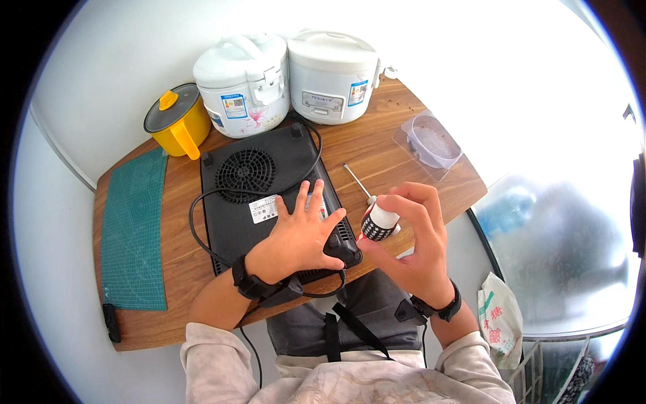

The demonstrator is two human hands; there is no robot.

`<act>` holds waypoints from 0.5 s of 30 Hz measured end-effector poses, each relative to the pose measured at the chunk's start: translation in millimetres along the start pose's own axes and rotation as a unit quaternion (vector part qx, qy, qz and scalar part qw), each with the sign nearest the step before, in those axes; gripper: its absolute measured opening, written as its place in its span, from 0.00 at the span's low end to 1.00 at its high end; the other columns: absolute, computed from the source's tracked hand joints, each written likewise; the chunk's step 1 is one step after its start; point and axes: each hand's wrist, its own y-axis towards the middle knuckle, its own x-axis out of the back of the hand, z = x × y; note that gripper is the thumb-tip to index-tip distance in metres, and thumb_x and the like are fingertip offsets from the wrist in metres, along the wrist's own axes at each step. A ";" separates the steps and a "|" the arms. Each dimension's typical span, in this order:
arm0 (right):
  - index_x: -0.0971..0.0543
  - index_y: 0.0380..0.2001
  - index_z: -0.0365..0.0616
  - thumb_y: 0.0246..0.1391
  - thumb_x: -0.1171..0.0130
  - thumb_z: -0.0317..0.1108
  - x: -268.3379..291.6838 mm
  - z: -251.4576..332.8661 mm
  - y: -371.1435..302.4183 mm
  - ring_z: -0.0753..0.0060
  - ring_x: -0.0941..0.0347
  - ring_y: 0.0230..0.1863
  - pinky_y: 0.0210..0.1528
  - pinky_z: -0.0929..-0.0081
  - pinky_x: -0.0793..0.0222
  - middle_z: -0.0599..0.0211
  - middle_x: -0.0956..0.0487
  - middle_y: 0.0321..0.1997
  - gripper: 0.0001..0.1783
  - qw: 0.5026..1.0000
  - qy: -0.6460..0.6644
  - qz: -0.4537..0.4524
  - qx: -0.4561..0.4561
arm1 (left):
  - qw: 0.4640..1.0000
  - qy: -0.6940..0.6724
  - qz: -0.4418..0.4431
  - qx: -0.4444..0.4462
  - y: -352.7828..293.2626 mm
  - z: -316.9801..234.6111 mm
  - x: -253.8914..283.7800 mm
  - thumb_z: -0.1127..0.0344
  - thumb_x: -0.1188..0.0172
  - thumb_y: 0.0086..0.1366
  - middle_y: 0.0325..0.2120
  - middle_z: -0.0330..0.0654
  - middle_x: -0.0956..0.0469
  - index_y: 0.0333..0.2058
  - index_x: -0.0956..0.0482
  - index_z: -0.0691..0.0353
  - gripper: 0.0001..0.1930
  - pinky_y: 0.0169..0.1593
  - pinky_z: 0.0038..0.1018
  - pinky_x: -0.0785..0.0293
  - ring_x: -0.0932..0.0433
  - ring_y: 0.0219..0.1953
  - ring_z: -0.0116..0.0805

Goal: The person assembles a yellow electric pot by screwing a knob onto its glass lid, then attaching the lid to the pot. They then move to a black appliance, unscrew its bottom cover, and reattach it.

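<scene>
A black induction cooker (232, 182) lies upside down on the wooden table, its round fan grille, feet and labels facing up. Over its near right part my left hand (299, 236) is spread flat, fingers apart, holding nothing. My right hand (424, 252) pinches a small cylinder with a white top and a black-and-white patterned side (379, 223) between thumb and fingers, just right of the cooker's corner. Behind that cylinder a screwdriver (355, 179) shows its metal shaft; its handle is mostly hidden. The black power cord (196, 219) loops over the cooker.
Two white rice cookers (242, 84) stand at the back, beside a yellow lidded pot (182, 128). A green cutting mat (134, 236) covers the left side of the table (431, 195). A clear plastic box (434, 141) sits at the right. A printed bag (501, 320) is below the right edge.
</scene>
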 end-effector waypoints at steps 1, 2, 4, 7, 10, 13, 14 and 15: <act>0.23 0.53 0.43 0.42 0.29 0.22 -1.5 -2.2 -2.3 0.60 0.22 0.46 0.44 0.71 0.24 0.58 0.25 0.51 0.30 0.999 0.027 0.004 -0.022 | 1.000 -0.001 -0.001 0.000 0.3 -0.1 -0.4 0.31 0.29 0.46 0.72 0.68 0.58 0.66 0.32 0.48 0.51 0.60 0.81 0.50 0.58 0.74 0.71; 0.23 0.52 0.43 0.42 0.29 0.22 -4.1 -6.1 -7.1 0.60 0.23 0.47 0.44 0.70 0.24 0.57 0.25 0.52 0.30 0.998 0.055 0.008 -0.043 | 1.000 -0.002 -0.002 -0.001 0.5 -0.2 -0.8 0.31 0.29 0.46 0.72 0.68 0.58 0.66 0.32 0.48 0.51 0.60 0.81 0.50 0.58 0.74 0.71; 0.23 0.52 0.44 0.42 0.28 0.22 -6.5 -6.2 -10.3 0.59 0.23 0.48 0.45 0.69 0.24 0.57 0.26 0.52 0.30 0.991 0.106 -0.003 -0.076 | 1.000 0.010 -0.013 -0.007 0.5 -0.6 -1.3 0.32 0.28 0.45 0.71 0.68 0.56 0.66 0.33 0.47 0.51 0.59 0.80 0.46 0.55 0.73 0.73; 0.24 0.53 0.44 0.42 0.28 0.23 -8.5 -1.9 -7.1 0.57 0.24 0.49 0.48 0.68 0.24 0.57 0.27 0.52 0.31 0.991 0.110 -0.015 -0.069 | 1.000 0.018 -0.015 -0.007 0.3 -1.3 -0.4 0.32 0.27 0.45 0.70 0.68 0.55 0.66 0.33 0.47 0.51 0.58 0.80 0.45 0.54 0.72 0.74; 0.25 0.54 0.43 0.42 0.31 0.21 1.7 1.3 -1.1 0.55 0.23 0.51 0.50 0.67 0.25 0.55 0.27 0.54 0.32 0.999 0.011 0.027 -0.017 | 1.000 0.010 -0.002 -0.001 0.3 -0.2 -0.4 0.31 0.29 0.46 0.71 0.68 0.57 0.66 0.33 0.47 0.51 0.59 0.80 0.48 0.57 0.73 0.72; 0.26 0.55 0.43 0.42 0.32 0.20 0.7 -1.9 -9.8 0.53 0.24 0.51 0.51 0.67 0.25 0.54 0.28 0.56 0.32 0.996 0.037 0.035 -0.070 | 1.000 0.010 -0.010 -0.005 0.8 0.0 -1.4 0.32 0.28 0.46 0.71 0.69 0.56 0.66 0.32 0.47 0.51 0.59 0.80 0.47 0.56 0.73 0.73; 0.26 0.55 0.43 0.43 0.32 0.20 -2.1 -2.2 -13.1 0.54 0.24 0.51 0.50 0.67 0.25 0.54 0.28 0.56 0.32 0.991 0.081 0.022 -0.102 | 1.000 0.012 -0.017 -0.009 0.9 -0.2 -1.6 0.32 0.27 0.46 0.70 0.69 0.55 0.66 0.32 0.47 0.50 0.59 0.80 0.46 0.55 0.72 0.74; 0.26 0.56 0.43 0.43 0.32 0.20 -4.3 -2.1 -14.0 0.55 0.24 0.51 0.50 0.67 0.25 0.53 0.29 0.57 0.32 0.983 0.126 0.010 -0.133 | 1.000 0.012 -0.017 -0.009 0.6 -0.1 -1.7 0.32 0.27 0.46 0.70 0.69 0.55 0.66 0.32 0.47 0.51 0.59 0.80 0.46 0.55 0.72 0.74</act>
